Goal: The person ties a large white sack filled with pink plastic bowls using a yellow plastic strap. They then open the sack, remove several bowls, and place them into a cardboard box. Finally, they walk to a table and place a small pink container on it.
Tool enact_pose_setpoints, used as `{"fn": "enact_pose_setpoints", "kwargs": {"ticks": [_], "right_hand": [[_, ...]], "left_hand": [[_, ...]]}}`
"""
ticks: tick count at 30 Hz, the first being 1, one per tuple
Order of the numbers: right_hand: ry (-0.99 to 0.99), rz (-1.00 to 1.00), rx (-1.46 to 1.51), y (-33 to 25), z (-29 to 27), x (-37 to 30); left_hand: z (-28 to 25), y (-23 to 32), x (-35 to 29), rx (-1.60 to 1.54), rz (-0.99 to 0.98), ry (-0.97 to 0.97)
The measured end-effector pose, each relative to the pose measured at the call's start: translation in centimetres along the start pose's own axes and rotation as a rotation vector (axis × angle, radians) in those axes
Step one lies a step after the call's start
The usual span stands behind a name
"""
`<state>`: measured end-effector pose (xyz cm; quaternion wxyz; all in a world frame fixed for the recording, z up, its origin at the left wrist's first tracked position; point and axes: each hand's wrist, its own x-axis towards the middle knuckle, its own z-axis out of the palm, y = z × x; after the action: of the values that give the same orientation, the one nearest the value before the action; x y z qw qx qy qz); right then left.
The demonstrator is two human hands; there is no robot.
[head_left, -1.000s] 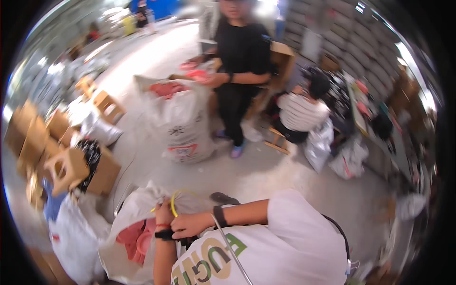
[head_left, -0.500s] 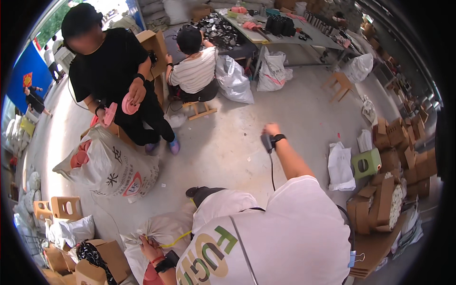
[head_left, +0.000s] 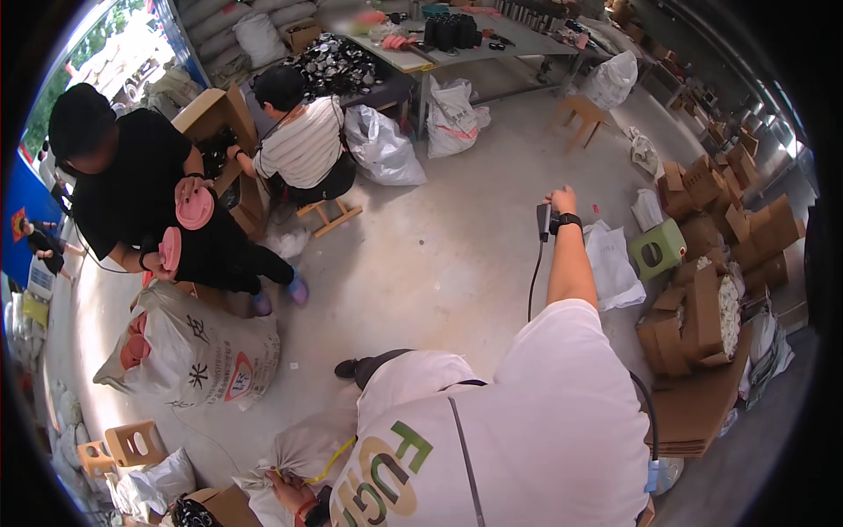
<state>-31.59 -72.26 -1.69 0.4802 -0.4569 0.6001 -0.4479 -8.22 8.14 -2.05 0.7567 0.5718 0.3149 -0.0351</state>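
Right hand swings further out, handset raised!
Left hand stays clamped on the sack neck by its yellow tie; right grips the corded handset, hands well apart.

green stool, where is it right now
In the head view the green stool stands on the floor at the right, beside a white bag and the cardboard boxes, just beyond the right hand.
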Motion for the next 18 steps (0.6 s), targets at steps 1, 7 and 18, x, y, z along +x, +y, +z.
{"fn": "enact_pose_setpoints", "kwargs": {"ticks": [1,7,18], "right_hand": [[-0.014,0.023,0.024,-0.2,0.7,-0.6],[-0.162,0.069,0.102,4.9,5.1,0.4],[-0.534,0.103,-0.177,4.2,20.0,-7.3]], "left_hand": [[0.1,0.2,-0.4,-0.002,-0.001,-0.005],[0.3,0.1,-0.8,-0.031,0.041,-0.082],[0.4,-0.5,-1.6,-0.147,0.109,-0.026]]}}
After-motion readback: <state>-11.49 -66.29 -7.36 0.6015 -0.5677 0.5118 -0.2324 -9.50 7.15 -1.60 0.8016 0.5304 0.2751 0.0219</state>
